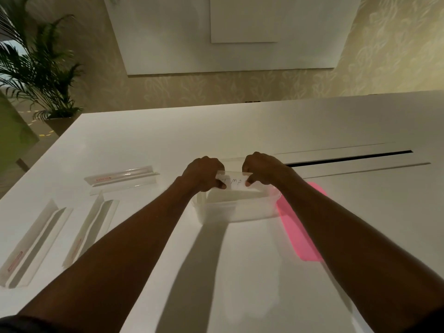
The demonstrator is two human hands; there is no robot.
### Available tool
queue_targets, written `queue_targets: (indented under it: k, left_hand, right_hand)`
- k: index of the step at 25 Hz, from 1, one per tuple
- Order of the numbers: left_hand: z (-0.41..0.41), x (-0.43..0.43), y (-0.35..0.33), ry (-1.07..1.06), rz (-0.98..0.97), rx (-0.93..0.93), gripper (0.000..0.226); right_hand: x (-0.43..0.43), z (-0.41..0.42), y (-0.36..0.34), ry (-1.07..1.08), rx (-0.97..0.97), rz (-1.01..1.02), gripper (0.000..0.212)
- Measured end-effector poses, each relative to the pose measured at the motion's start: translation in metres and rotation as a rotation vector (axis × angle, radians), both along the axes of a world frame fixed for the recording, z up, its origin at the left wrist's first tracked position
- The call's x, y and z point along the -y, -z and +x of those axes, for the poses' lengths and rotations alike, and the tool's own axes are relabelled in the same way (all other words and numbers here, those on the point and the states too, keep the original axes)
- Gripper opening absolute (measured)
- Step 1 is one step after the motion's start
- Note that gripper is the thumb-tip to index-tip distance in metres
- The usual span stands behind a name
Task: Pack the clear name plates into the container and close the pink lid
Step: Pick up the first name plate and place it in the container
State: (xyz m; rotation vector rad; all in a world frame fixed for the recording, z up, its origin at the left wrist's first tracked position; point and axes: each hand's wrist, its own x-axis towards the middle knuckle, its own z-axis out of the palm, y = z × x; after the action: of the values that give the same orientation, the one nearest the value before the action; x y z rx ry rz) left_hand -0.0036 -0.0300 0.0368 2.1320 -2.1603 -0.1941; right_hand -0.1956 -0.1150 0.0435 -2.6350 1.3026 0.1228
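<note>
A clear rectangular container (236,209) stands open on the white table (240,272). Just above its far side I hold one clear name plate (234,180) with handwriting on its paper insert; my left hand (204,173) pinches its left end and my right hand (260,169) its right end. The pink lid (296,228) lies flat on the table right of the container, partly under my right forearm. Three more clear name plates lie at the left: one far (122,177), one middle (92,225), one near the left edge (33,243).
A long dark slot (348,157) runs across the table behind and to the right of the container. A potted palm (40,68) stands on the floor beyond the table's far left corner. A white board (228,34) leans against the patterned wall.
</note>
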Motion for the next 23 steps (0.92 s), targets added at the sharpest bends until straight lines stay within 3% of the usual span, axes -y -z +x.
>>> queue_targets:
  k: [7,18,23]
  left_hand:
    - [0.0,0.015,0.037,-0.05,0.111,0.062,0.058]
    - [-0.001,0.012,0.052,-0.063,0.091,0.17,0.038]
    - [-0.008,0.011,0.043,-0.02,0.181,0.207,0.04]
  right_hand:
    - [0.005,0.008,0.033,-0.013,-0.068,-0.099,0.046]
    - [0.004,0.002,0.056,-0.031,0.054,-0.094,0.022]
    - [0.0,0.007,0.049,-0.103,-0.083,-0.146,0.037]
